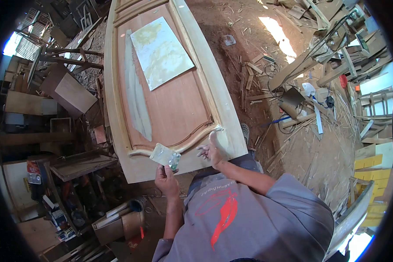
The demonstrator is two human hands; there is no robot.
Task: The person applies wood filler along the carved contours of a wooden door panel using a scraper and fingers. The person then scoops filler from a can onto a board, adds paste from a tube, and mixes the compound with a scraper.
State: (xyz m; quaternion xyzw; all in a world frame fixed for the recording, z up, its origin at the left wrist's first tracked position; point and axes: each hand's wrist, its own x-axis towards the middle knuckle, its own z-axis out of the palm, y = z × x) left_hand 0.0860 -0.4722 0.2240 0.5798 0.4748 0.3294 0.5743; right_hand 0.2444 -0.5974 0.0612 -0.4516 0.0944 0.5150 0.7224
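In front of our body lies a long, pale wooden door with a reddish inner panel (pixel 174 107), its near end close to our waist. Along this end runs a curved, light wooden moulding (pixel 187 145). Our right hand (pixel 214 153) is half open and free, with one whitish digit stretched to the moulding's right corner. Our left hand (pixel 166 182) is closed on the lower edge of a small, pale, rectangular plate (pixel 162 154), which it holds above the moulding. Farther along the door rest a white rectangular sheet with yellowish smears (pixel 161 54) and, beside it, a long greyish strip (pixel 136 98). Around spreads brown ground with wood scraps (pixel 303 161).
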